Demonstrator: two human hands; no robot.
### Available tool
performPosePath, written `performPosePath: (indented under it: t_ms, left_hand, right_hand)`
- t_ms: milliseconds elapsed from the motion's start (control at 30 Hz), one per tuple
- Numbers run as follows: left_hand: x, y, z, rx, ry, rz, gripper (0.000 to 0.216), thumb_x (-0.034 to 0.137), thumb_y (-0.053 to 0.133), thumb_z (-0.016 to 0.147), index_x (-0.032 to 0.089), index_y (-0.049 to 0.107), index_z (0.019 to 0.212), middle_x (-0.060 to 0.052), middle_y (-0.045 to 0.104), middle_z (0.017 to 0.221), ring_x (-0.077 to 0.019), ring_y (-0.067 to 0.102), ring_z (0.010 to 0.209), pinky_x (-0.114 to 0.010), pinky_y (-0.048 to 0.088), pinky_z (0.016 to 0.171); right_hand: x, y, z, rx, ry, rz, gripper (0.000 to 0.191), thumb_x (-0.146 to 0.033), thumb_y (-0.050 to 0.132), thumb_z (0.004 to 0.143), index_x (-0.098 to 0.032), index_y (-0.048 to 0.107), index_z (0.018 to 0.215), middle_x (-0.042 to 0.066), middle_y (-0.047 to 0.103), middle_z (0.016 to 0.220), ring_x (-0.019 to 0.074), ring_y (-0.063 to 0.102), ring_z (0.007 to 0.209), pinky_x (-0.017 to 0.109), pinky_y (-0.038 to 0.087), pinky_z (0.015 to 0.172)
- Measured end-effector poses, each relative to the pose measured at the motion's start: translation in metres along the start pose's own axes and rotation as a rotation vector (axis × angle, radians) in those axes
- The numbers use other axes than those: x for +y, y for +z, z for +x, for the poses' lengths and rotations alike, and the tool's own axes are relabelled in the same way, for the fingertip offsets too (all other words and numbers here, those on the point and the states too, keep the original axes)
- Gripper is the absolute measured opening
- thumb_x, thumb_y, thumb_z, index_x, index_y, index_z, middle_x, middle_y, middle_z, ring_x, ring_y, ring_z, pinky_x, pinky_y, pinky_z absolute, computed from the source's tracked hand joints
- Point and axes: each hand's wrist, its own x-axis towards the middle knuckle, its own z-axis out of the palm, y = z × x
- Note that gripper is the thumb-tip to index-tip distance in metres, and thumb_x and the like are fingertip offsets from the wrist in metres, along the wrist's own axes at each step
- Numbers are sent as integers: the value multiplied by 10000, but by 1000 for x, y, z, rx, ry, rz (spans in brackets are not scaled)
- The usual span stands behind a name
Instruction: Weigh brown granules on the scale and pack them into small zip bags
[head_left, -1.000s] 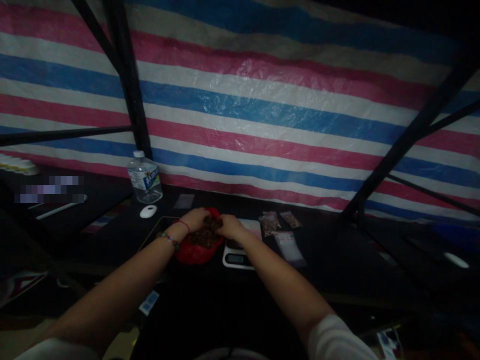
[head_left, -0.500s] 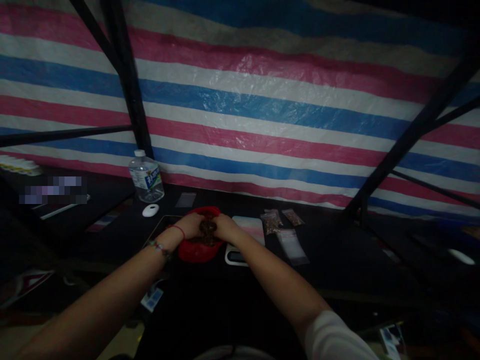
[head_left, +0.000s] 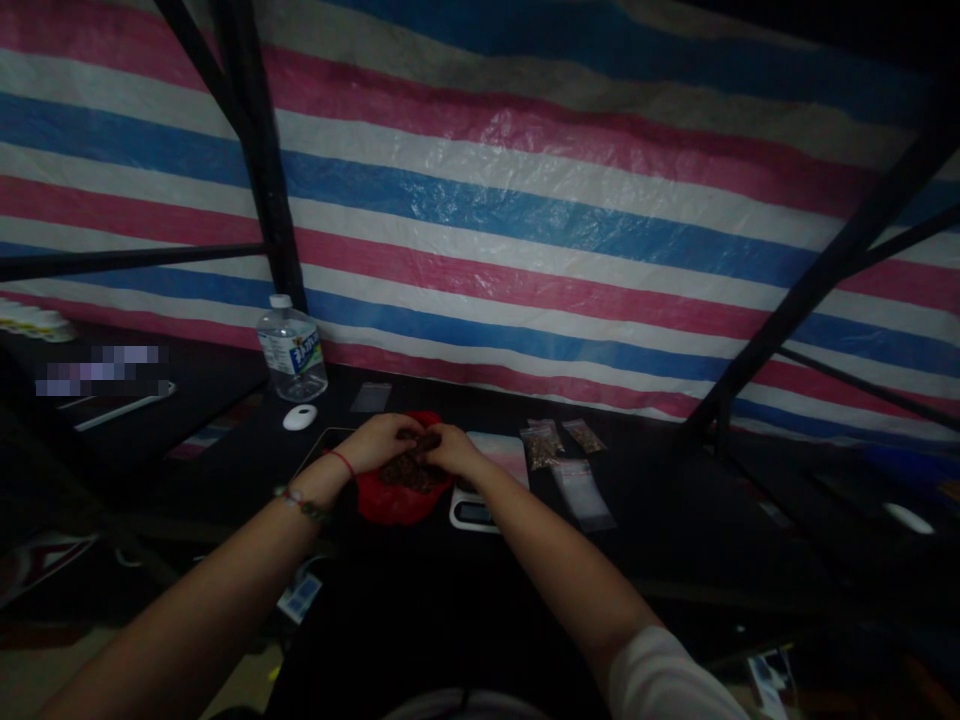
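A red bag (head_left: 397, 500) full of dark brown dried bits lies on the black table in front of me. My left hand (head_left: 379, 445) and my right hand (head_left: 450, 452) meet over its mouth, fingers curled together into the brown bits (head_left: 409, 470). What the fingertips pinch is too dark to make out. A small white scale (head_left: 487, 490) sits just right of the bag, partly under my right wrist.
Small filled clear bags (head_left: 551, 442) and an empty one (head_left: 583, 492) lie right of the scale. A water bottle (head_left: 292, 350) and white mouse (head_left: 298, 417) stand back left. A striped tarp (head_left: 525, 200) and black tent poles (head_left: 255, 150) close the back.
Both hands stay over the red bag, shifting slightly among the brown bits; the right hand has drawn in from the scale side toward the left hand.
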Motion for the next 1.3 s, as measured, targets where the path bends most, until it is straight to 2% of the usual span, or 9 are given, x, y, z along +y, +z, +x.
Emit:
performPosePath:
  t_ms: [133, 367, 500, 633, 733, 967, 1067, 1167, 1300]
  left_hand:
    - [0, -7, -4, 35, -22, 47, 317, 266, 500, 756, 203, 690, 1002, -36, 714, 1018, -196, 645, 943, -260, 472, 830]
    - [-5, -7, -7, 90, -70, 60, 344, 334, 456, 802, 192, 695, 1004, -55, 705, 1058, -212, 637, 984, -281, 464, 877]
    - [0, -3, -10, 71, -37, 4, 375, 377, 474, 783, 188, 688, 1026, -62, 707, 1047, -223, 639, 973, -288, 470, 860]
    - [8, 1, -14, 38, -27, -49, 371, 368, 519, 739, 189, 687, 1017, -59, 714, 1021, -227, 645, 945, -291, 477, 839]
    - [12, 1, -16, 88, -26, -86, 386, 359, 494, 759, 178, 671, 1051, -66, 706, 1048, -220, 645, 954, -287, 478, 846]
    - [12, 3, -21, 139, -100, 21, 389, 352, 458, 793, 158, 664, 1060, -92, 694, 1070, -225, 649, 948, -292, 482, 832]
    - [17, 14, -21, 132, -91, 61, 368, 350, 455, 804, 176, 669, 1048, -82, 693, 1080, -225, 641, 979, -296, 473, 857]
    - [22, 27, -22, 150, -80, 96, 344, 341, 445, 817, 186, 681, 1013, -75, 699, 1056, -231, 640, 975, -322, 463, 884]
    - [28, 39, -29, 308, -33, 148, 337, 311, 417, 838, 171, 685, 987, -93, 696, 1049, -235, 631, 983, -347, 448, 916]
  right_hand:
    - [1, -5, 0, -9, -43, 25, 278, -216, 732, 626, -175, 674, 895, 14, 695, 845, 151, 634, 755, 230, 468, 669]
    - [1, -8, -7, -1, -61, 48, 387, -170, 749, 598, -173, 661, 974, 29, 701, 896, 164, 649, 800, 251, 491, 705]
    - [5, -4, -9, 31, -81, 25, 371, -165, 743, 602, -183, 663, 963, 25, 703, 894, 173, 651, 795, 266, 497, 706]
    - [8, -5, -8, -14, -110, 99, 346, -194, 749, 618, -194, 668, 955, 13, 705, 902, 164, 654, 791, 262, 502, 707]
    - [11, -21, -14, 43, -92, 63, 375, -195, 753, 613, -191, 669, 978, 22, 700, 943, 167, 648, 823, 274, 497, 746]
    - [38, -75, -53, 326, 32, -236, 341, -291, 716, 674, -192, 674, 998, 57, 683, 1020, 204, 604, 976, 319, 422, 888]
    - [52, -83, -67, 356, 94, -394, 357, -351, 727, 661, -189, 686, 977, 77, 653, 1072, 236, 549, 1074, 360, 351, 969]
    - [60, -93, -81, 346, 142, -461, 489, -397, 718, 665, -190, 645, 1102, 98, 590, 1184, 249, 489, 1154, 368, 323, 994]
    - [67, -119, -114, 410, 263, -583, 551, -444, 627, 752, -152, 571, 1216, 151, 546, 1241, 283, 452, 1197, 385, 336, 983]
